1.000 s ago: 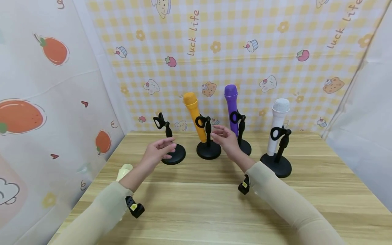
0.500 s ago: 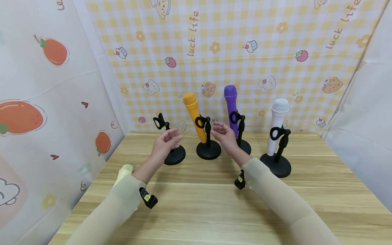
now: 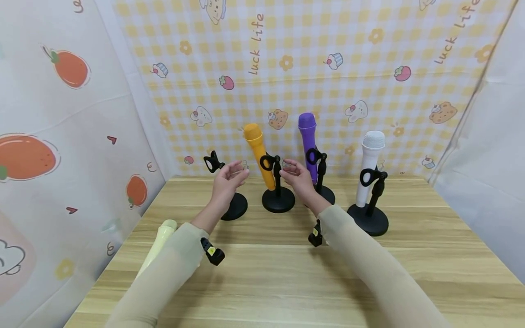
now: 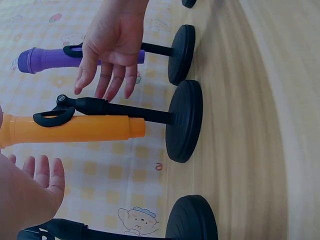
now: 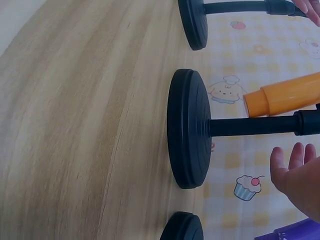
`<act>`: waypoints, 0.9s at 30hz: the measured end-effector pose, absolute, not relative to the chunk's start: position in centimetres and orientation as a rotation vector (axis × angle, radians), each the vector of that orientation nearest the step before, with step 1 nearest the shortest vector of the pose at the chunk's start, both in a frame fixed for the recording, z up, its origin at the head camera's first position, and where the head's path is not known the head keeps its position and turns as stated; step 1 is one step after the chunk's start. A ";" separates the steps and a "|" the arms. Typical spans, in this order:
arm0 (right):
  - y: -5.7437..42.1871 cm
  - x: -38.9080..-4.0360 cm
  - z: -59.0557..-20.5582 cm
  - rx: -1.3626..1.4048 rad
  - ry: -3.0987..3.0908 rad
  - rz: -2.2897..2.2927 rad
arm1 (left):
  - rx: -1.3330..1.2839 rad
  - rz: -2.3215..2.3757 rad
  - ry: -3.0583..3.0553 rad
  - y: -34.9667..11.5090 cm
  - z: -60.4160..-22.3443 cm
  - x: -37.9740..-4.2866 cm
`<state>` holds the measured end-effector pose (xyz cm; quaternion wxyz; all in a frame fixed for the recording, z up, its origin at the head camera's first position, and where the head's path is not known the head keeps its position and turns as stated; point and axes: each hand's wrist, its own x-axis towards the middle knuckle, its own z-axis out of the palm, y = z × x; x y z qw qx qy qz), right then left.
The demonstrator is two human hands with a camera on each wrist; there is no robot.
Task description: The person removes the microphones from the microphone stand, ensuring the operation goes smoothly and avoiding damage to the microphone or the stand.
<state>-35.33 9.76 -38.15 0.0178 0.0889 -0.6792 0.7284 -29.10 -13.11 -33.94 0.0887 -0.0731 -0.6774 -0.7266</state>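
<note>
An orange microphone (image 3: pixel 257 148) leans in the clip of a black desk stand (image 3: pixel 278 201), mid-table. To its left my left hand (image 3: pixel 228 184) is raised with fingers extended and holds nothing, overlapping another stand (image 3: pixel 236 207) whose clip bears no microphone. On the other side, my right hand (image 3: pixel 300 182) hovers between the orange microphone's stand and the purple microphone (image 3: pixel 308 136), fingers loosely bent around nothing. The left wrist view shows the orange microphone (image 4: pixel 95 129) between both hands. Beside its stand post, the right hand (image 5: pixel 302 185) appears in the right wrist view.
A white microphone (image 3: pixel 371 157) sits in a stand (image 3: pixel 371 221) at the right. At the left, a pale yellow microphone (image 3: pixel 162 239) lies on the wooden table (image 3: pixel 279 282), partly behind the left sleeve. Patterned cloth (image 3: pixel 320 36) hangs behind the stands.
My left hand has moved right and farther forward, from in front of the leftmost stand toward the orange microphone. The right hand has shifted only slightly left.
</note>
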 end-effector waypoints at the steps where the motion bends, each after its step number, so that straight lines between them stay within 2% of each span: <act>1: 9.7 -35.5 -38.2 0.275 -2.102 2.283 | -0.215 -2.168 -1.996 -13.0 -33.9 -29.4; 13: 8.9 -36.4 -38.5 0.190 -1.989 2.479 | -0.095 -2.268 -1.765 -11.2 -33.6 -31.9; 27: 8.8 -36.7 -38.7 0.176 -1.971 2.524 | -0.079 -2.271 -1.719 -9.6 -33.2 -33.9</act>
